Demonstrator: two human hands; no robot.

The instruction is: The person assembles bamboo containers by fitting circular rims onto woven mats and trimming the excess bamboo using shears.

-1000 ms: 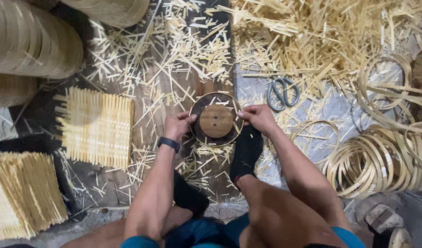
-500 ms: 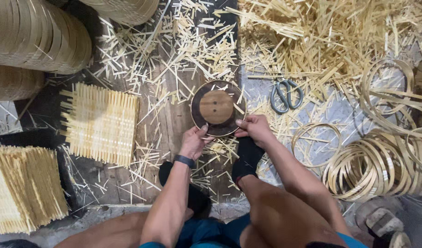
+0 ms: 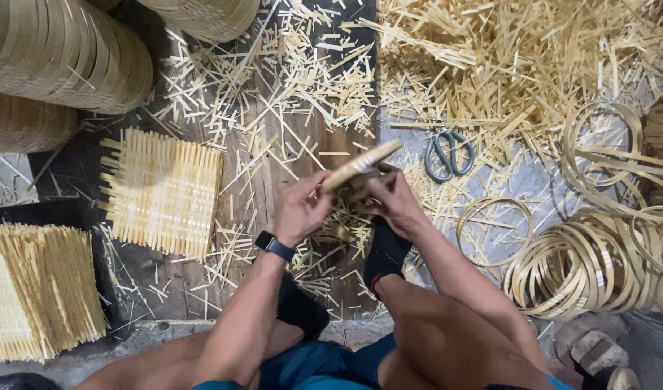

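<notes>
The round bamboo piece (image 3: 361, 166) shows only its tilted rim; its underside is hidden behind the left hand (image 3: 299, 211) and right hand (image 3: 394, 204), and motion blurs it. At 10 o'clock the stacked hoops (image 3: 64, 54) run off the top and left edges. At 8 o'clock the woven mat stack (image 3: 39, 292) is cut by the left edge. At 3 o'clock the loose bamboo rings (image 3: 598, 267) leave the right edge. The sandal (image 3: 595, 354) at 5 o'clock is partly cropped.
</notes>
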